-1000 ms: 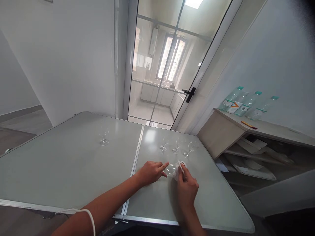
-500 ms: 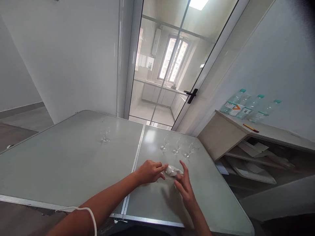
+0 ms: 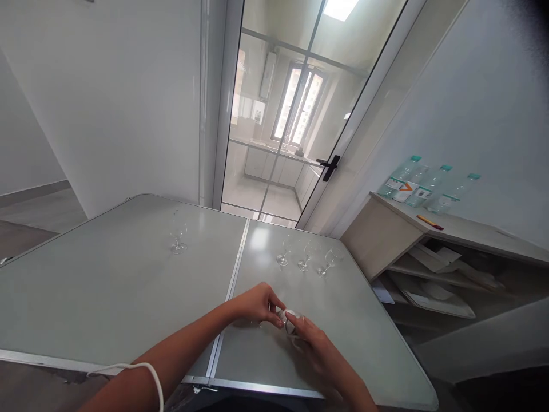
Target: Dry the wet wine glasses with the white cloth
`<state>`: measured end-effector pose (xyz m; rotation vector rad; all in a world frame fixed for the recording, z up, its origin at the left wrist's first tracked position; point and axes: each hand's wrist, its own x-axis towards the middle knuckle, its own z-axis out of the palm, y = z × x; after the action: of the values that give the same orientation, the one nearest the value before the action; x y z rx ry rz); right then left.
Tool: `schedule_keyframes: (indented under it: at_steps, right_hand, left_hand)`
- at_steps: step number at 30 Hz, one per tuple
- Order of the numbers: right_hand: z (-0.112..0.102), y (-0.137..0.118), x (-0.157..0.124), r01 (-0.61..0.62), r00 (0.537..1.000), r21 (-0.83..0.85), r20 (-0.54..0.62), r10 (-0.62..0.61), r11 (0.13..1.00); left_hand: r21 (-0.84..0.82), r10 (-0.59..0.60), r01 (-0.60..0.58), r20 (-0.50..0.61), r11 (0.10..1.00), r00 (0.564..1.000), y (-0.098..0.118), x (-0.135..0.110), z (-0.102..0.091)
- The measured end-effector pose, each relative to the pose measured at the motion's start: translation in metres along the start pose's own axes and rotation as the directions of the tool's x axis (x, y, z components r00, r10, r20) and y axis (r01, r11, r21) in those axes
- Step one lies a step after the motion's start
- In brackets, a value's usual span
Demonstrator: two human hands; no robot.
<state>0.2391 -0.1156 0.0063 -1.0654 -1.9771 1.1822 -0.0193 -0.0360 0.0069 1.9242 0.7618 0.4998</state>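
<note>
My left hand (image 3: 257,304) and my right hand (image 3: 311,339) meet over the near part of the grey folding table (image 3: 120,286). Between them is a small clear wine glass (image 3: 286,321) with a white cloth around it. The left fingers pinch the glass; the right fingers close on the cloth against it. Three more small wine glasses (image 3: 304,257) stand in a row behind the hands. A single wine glass (image 3: 178,239) stands alone on the table's left half.
A glass door (image 3: 300,126) with a black handle stands behind the table. A wooden shelf unit (image 3: 429,252) at the right carries several plastic bottles (image 3: 424,186) and papers. A white cable (image 3: 128,369) loops around my left forearm.
Both hands drew the glass and cloth nearer to me. The right hand, spread open half a second ago, has closed onto the cloth again.
</note>
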Motion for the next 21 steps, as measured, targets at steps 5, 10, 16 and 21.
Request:
schedule_keyframes:
  at_steps: [5,10,16,21]
  right_hand:
    - [0.002,-0.011,0.005,-0.186,0.976,0.533,0.006,0.216,0.825]
    - [-0.003,-0.011,0.001,-0.144,0.988,0.361,0.006,0.152,0.921]
    - [0.001,0.013,-0.014,0.061,0.997,-0.094,0.050,-0.057,0.994]
    - [0.024,0.025,-0.006,-0.015,0.975,0.005,-0.223,0.016,1.000]
  left_hand:
    - [0.590,0.312,-0.195,-0.101,0.784,0.945,-0.006,-0.001,0.008]
    - [0.742,0.489,-0.334,0.009,0.581,0.872,-0.007,-0.005,0.009]
    - [0.268,0.292,-0.267,-0.057,0.926,0.955,-0.004,-0.004,-0.001]
    - [0.419,0.291,-0.235,-0.075,0.877,0.954,-0.009,0.000,0.007]
